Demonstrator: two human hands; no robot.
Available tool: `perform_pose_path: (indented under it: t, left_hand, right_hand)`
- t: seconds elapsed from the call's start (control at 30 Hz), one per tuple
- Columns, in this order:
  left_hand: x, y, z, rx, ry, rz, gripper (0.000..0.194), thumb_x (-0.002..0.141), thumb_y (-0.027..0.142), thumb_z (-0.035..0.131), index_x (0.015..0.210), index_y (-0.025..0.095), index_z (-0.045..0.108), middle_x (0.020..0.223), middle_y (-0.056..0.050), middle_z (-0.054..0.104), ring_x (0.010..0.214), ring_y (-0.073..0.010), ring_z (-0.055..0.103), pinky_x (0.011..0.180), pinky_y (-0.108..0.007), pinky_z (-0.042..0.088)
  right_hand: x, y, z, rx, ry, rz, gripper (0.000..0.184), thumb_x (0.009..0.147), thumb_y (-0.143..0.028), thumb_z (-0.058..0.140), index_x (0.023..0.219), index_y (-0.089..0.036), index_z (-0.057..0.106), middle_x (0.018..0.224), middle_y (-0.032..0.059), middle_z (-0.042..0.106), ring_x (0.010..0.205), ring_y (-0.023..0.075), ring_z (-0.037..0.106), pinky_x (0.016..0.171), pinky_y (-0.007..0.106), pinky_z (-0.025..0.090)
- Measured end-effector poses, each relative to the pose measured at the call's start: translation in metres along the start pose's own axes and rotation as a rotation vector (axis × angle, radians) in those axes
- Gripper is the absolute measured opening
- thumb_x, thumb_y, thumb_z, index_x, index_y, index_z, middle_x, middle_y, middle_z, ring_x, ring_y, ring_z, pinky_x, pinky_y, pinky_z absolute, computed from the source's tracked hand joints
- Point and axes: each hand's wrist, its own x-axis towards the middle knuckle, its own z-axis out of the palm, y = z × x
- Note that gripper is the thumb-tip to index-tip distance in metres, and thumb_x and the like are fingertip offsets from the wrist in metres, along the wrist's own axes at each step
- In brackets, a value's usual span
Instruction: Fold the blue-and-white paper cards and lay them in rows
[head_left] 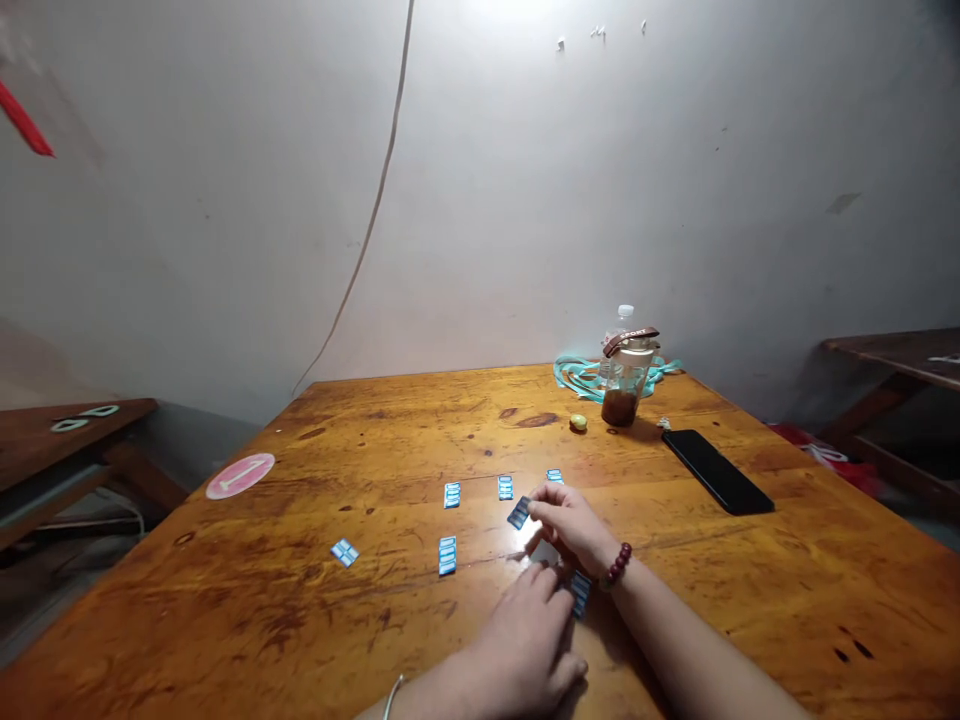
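Note:
My right hand (574,525) pinches a small blue card (518,513) between thumb and fingertips, tilted just above the table. My left hand (525,635) rests low beside it, back upward, fingers bent down toward the tabletop and thumb apart; what lies under its fingertips is hidden. Close to its knuckles, partly beneath my right wrist, is another blue card (580,592). Similar blue-and-white cards lie around: a back-left card (452,495), a back-middle card (505,488), a card beyond my right hand (553,476), a nearer card (447,556) and a slanted card (345,552).
On the wooden table (390,430) stands a jar of dark liquid (621,395), with a clear bottle (625,316) behind it and turquoise ribbon (574,375) around. A yellow-green piece (577,423) lies nearby. A black phone (716,470) is at right, a pink round sticker (241,476) at left.

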Motion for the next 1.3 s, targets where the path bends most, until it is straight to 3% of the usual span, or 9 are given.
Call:
perform_pose_path:
  t: [0.07,0.17,0.33,0.5,0.73,1.1,1.23,1.3]
  left_hand:
    - [0.000,0.004,0.006,0.073,-0.035,0.002,0.051,0.062,0.031,0.060,0.110,0.017,0.048,0.123,-0.009,0.039,0.113,-0.0288,0.029,0.098,-0.040,0.024]
    - [-0.001,0.006,0.010,0.119,-0.055,-0.005,0.058,0.062,0.032,0.059,0.116,0.017,0.042,0.125,-0.009,0.038,0.114,-0.0281,0.029,0.098,-0.039,0.025]
    - [-0.004,0.003,0.007,0.088,-0.038,0.040,0.071,0.061,0.026,0.060,0.125,0.022,0.030,0.131,-0.007,0.031,0.117,-0.0267,0.027,0.100,-0.038,0.023]
    - [-0.006,-0.001,0.007,0.048,-0.011,0.038,0.066,0.062,0.025,0.059,0.123,0.023,0.034,0.127,-0.007,0.036,0.115,-0.0292,0.030,0.098,-0.043,0.025]
    - [-0.007,-0.006,0.008,0.045,0.005,0.079,0.058,0.064,0.024,0.058,0.119,0.024,0.039,0.123,-0.006,0.042,0.112,-0.0284,0.034,0.097,-0.042,0.026]
    - [-0.007,-0.004,0.005,0.016,0.001,0.049,0.050,0.065,0.023,0.056,0.114,0.023,0.043,0.120,-0.006,0.044,0.109,-0.0262,0.036,0.094,-0.040,0.029]
    - [-0.007,-0.003,0.004,0.020,-0.009,0.049,0.044,0.067,0.025,0.055,0.110,0.023,0.046,0.121,-0.005,0.043,0.107,-0.0256,0.037,0.092,-0.039,0.031]
    - [-0.007,-0.003,0.004,0.027,-0.016,0.050,0.038,0.067,0.026,0.054,0.105,0.022,0.049,0.120,-0.005,0.043,0.106,-0.0254,0.037,0.091,-0.039,0.031]
  right_hand:
    - [0.002,0.008,0.013,-0.262,-0.054,-0.002,0.010,0.071,-0.022,0.042,0.073,-0.016,0.050,0.050,-0.0045,0.051,0.041,0.0076,0.049,0.041,0.016,0.033]
    - [0.006,0.015,0.025,-0.578,-0.035,-0.046,0.012,0.066,-0.015,0.043,0.065,-0.015,0.055,0.060,0.0010,0.060,0.054,0.0103,0.055,0.046,0.017,0.033]
    - [0.006,0.011,0.027,-0.798,0.057,-0.075,0.017,0.062,-0.012,0.044,0.063,-0.017,0.060,0.065,0.0033,0.063,0.062,0.0136,0.053,0.052,0.021,0.029]
    - [-0.001,0.005,0.030,-0.958,0.076,-0.080,0.018,0.064,-0.013,0.044,0.067,-0.019,0.061,0.072,0.0041,0.064,0.067,0.0150,0.054,0.054,0.023,0.027]
    - [-0.006,0.003,0.032,-1.055,0.069,-0.110,0.017,0.070,-0.017,0.043,0.079,-0.021,0.057,0.078,0.0023,0.063,0.071,0.0141,0.054,0.055,0.022,0.026]
    - [-0.003,0.006,0.031,-1.027,0.067,-0.122,0.017,0.073,-0.018,0.042,0.082,-0.022,0.056,0.075,0.0007,0.062,0.067,0.0130,0.052,0.054,0.021,0.026]
    - [-0.003,-0.008,0.012,-0.929,0.129,-0.157,0.025,0.077,-0.023,0.040,0.100,-0.023,0.051,0.070,-0.0006,0.060,0.064,0.0118,0.051,0.054,0.020,0.028]
    - [-0.004,-0.015,-0.004,-0.921,0.147,-0.167,0.024,0.078,-0.022,0.038,0.097,-0.022,0.052,0.072,-0.0001,0.058,0.065,0.0115,0.050,0.055,0.020,0.029]
